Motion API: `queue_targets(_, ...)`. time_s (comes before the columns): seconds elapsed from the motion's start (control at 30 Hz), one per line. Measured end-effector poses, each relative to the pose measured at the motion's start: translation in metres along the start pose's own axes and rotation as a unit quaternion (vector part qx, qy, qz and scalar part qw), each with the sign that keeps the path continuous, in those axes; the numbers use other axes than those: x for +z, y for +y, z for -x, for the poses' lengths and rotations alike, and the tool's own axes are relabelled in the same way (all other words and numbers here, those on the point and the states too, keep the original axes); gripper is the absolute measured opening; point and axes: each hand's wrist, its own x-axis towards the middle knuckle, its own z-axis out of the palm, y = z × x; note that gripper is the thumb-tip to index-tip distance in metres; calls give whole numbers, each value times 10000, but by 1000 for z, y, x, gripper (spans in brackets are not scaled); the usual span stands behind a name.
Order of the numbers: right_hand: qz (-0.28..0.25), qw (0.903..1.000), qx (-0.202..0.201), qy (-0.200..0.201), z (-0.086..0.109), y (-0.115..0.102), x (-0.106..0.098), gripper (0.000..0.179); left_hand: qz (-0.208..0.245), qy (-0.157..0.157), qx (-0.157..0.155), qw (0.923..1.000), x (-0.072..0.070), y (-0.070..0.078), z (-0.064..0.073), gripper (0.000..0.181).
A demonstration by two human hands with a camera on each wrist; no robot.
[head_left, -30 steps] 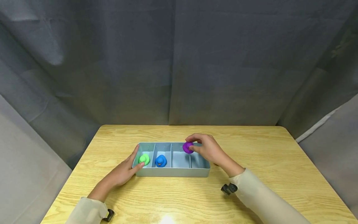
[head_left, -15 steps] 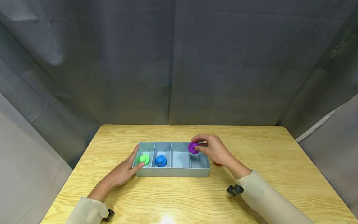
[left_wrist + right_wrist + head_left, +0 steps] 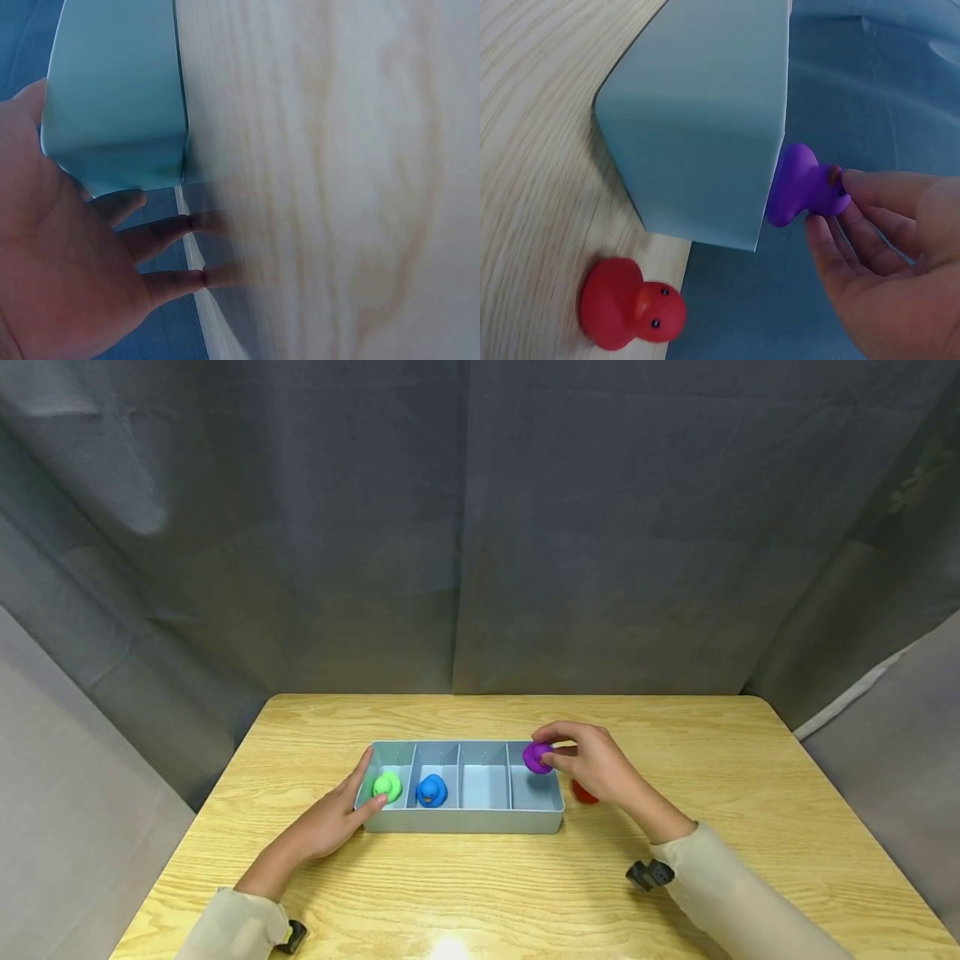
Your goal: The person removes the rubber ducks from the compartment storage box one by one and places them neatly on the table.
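A pale blue box [image 3: 462, 821] with a row of compartments stands on the table. My left hand [image 3: 330, 821] holds its left end, thumb over the front rim and the other fingers spread along the end wall. My right hand [image 3: 596, 763] pinches a purple rubber duck [image 3: 536, 757] by the head between thumb and fingertips. That duck is above the rightmost compartment, just over the rim in the right wrist view. A green rubber duck [image 3: 387, 787] sits in the leftmost compartment, and a blue rubber duck [image 3: 431, 792] in the one beside it.
On the table just right of the box lies a red rubber duck [image 3: 622, 304], partly hidden by my right hand in the head view. The wooden table [image 3: 465, 893] ends at a dark grey curtain [image 3: 600, 568] behind, with light panels at both sides.
My right hand has carried the purple duck rightward, from over the third compartment to over the rightmost one. The red duck has come into sight. My left hand and the box stay put.
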Motion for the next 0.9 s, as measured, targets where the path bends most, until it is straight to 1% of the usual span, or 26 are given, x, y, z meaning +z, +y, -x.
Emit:
queue_targets(0.4, 180, 9997, 115, 126, 8, 5, -14, 30, 34, 23, 34, 10000, 0, -1, -1, 87)
queue_targets(0.67, 353, 9990, 157, 241, 16, 12, -25, 33, 63, 31, 32, 10000, 0, 1, -1, 85)
queue_targets(0.9, 534, 9978, 150, 375, 25, 21, -36, 32, 1, 19, 102, 9999, 0, 1, 0, 84)
